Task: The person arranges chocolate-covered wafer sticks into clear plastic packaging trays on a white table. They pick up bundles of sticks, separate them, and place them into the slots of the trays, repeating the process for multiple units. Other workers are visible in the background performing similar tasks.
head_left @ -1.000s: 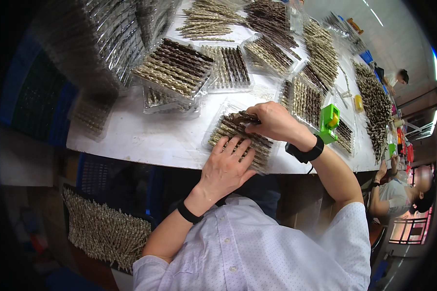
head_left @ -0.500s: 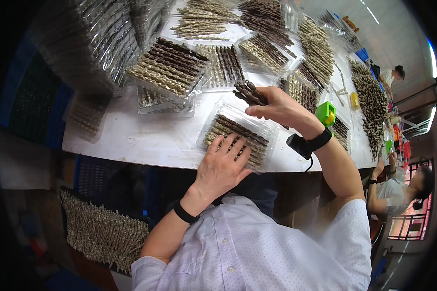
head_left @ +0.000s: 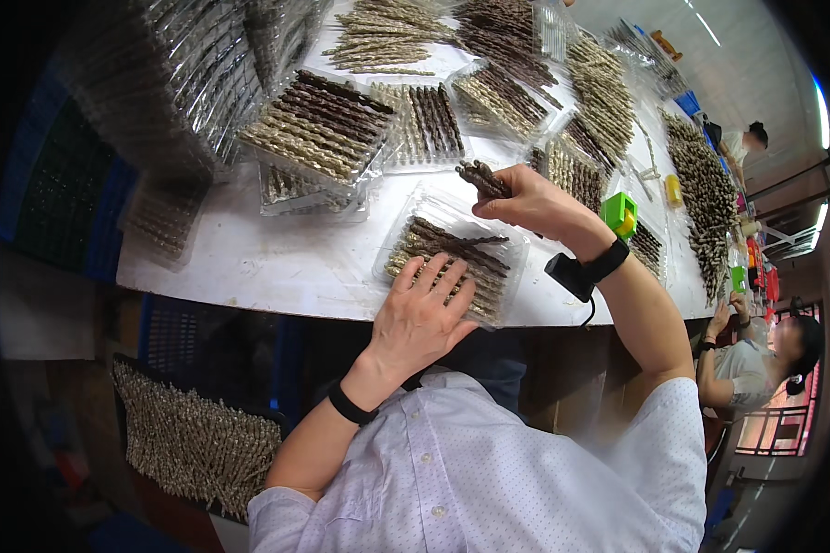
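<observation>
The white tabletop [head_left: 249, 263] carries many clear plastic trays of twisted brown and tan sticks, with loose heaps [head_left: 701, 198] of the same along its right side; largest near the person is the clear tray [head_left: 452, 258] at the front edge, partly filled with sticks laid side by side; the left hand [head_left: 420, 318] rests flat on its near end, fingers spread, as it did a second ago, so the tray stays pinned; the right hand [head_left: 530, 198], which a second ago was down at the tray, has risen above its far corner and now pinches a small bundle of sticks [head_left: 481, 177] between thumb and fingers; in my judgement the bundle is being sorted or aligned in the air before going into the tray; a full tray [head_left: 318, 129] and a second [head_left: 424, 120] stand behind, near but not touching; a green block [head_left: 621, 214] sits just beyond the right wrist, close enough to be knocked; a co-worker sits at far right, well apart.
</observation>
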A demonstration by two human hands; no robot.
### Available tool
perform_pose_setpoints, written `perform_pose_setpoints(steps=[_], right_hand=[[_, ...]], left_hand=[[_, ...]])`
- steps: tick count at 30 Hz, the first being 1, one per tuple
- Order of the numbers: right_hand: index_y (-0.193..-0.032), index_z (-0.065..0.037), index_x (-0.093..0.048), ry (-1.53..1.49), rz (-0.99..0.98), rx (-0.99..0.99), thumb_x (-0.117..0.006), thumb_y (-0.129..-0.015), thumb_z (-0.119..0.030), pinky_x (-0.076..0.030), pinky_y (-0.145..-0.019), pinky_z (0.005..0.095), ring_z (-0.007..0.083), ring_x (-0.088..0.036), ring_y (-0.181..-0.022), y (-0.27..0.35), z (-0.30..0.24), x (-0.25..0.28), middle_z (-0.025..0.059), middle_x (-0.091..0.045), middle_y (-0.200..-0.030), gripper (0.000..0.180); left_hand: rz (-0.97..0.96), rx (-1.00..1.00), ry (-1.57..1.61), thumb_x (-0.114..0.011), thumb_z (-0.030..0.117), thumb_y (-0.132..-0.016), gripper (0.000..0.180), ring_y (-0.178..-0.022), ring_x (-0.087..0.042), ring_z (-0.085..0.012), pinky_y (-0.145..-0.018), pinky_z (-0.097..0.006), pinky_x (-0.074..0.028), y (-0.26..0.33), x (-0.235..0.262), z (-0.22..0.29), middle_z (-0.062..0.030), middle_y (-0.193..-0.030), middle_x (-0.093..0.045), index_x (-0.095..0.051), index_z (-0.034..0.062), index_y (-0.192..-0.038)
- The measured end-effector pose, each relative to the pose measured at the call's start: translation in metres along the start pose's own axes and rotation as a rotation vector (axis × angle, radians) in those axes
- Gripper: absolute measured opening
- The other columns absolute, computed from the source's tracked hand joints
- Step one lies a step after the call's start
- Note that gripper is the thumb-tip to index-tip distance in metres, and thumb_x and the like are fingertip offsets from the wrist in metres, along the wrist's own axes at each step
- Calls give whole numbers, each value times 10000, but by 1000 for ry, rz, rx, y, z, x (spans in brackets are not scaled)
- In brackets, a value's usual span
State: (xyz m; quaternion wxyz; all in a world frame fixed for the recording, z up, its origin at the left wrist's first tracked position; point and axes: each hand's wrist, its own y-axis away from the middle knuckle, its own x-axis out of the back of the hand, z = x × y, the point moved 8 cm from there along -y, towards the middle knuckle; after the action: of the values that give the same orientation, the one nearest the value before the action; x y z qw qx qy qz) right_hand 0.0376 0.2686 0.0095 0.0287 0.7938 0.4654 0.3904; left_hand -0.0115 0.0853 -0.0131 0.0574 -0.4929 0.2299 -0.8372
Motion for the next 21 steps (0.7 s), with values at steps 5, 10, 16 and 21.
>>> perform_pose_setpoints(steps=[5, 10, 16, 21], right_hand=[[-919, -17, -704, 535, 26, 216, -763, -781, -197, -487, -650, 404, 327, -588, -641, 7, -18, -15, 155, -665, -735, 234], [-930, -60, -701, 819, 21, 395, -747, -786, -230, -528, -721, 447, 355, -662, -817, 10, -17, -41, 130, -650, -844, 228], [-945, -26, -720, 549, 88, 296, -753, -810, -230, -501, -652, 428, 373, -643, -705, 19, -37, -13, 215, -649, -743, 247], [-989, -31, -730, 556, 96, 230, -759, -791, -222, -503, -657, 439, 392, -641, -715, 20, -9, -16, 223, -648, -748, 276]], left_hand=[[1, 7, 1, -759, 358, -782, 482, -1256, -503, -294, -1103, -475, -344, 0, 0, -1, -115, -1285, -600, -665, 76, -1160], [-13, 11, 14, -762, 353, -779, 485, -1249, -507, -296, -1096, -476, -352, 0, -2, -1, -116, -1271, -602, -661, 78, -1165], [-1, 18, -2, -763, 352, -776, 486, -1249, -506, -299, -1093, -478, -353, 1, 0, -2, -112, -1280, -598, -657, 79, -1163], [-4, 16, 6, -764, 350, -777, 484, -1254, -504, -299, -1095, -481, -350, 1, -2, -1, -111, -1289, -596, -657, 78, -1163]])
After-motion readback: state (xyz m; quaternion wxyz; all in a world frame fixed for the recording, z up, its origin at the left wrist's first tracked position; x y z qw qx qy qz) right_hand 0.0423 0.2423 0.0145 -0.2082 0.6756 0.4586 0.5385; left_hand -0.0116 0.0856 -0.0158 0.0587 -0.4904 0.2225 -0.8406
